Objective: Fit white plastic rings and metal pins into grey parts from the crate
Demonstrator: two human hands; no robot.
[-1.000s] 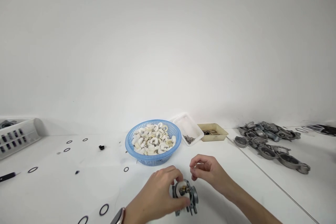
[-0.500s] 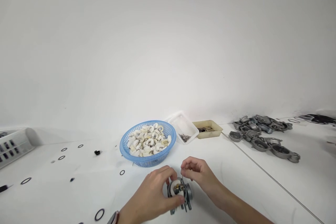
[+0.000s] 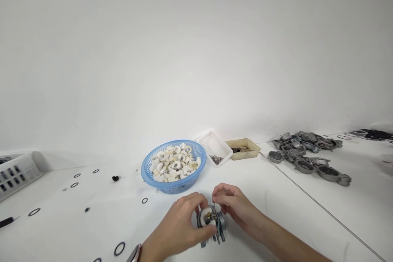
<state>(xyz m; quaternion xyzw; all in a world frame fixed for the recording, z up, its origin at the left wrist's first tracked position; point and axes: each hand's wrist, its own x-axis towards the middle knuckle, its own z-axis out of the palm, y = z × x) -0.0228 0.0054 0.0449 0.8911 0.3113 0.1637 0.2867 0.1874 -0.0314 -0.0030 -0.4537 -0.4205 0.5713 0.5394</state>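
My left hand (image 3: 184, 223) is wrapped around a grey metal carburetor body (image 3: 221, 222), thumb in front and fingers behind. Inside the body's upturned opening lies a white float (image 3: 204, 215) with brass-coloured parts beside it. At the body's far right edge, my right hand (image 3: 235, 204) pinches a thin metal pin (image 3: 214, 204) between thumb and forefinger. The pin stands nearly upright, its lower end at the carburetor; whether it sits in a hole is too small to tell.
Behind my hands stands a blue basket (image 3: 147, 177) of white floats. Beside it are a white tray (image 3: 222, 149) with small pins and a yellowish tray (image 3: 250, 154). Grey metal bowls (image 3: 303, 166) are heaped at right, past a thin rod (image 3: 319, 202). Black rings (image 3: 119, 248) lie at left.
The view has shifted slightly. Both hands keep their hold on the carburetor and the pin, with only a small movement of the right fingers.
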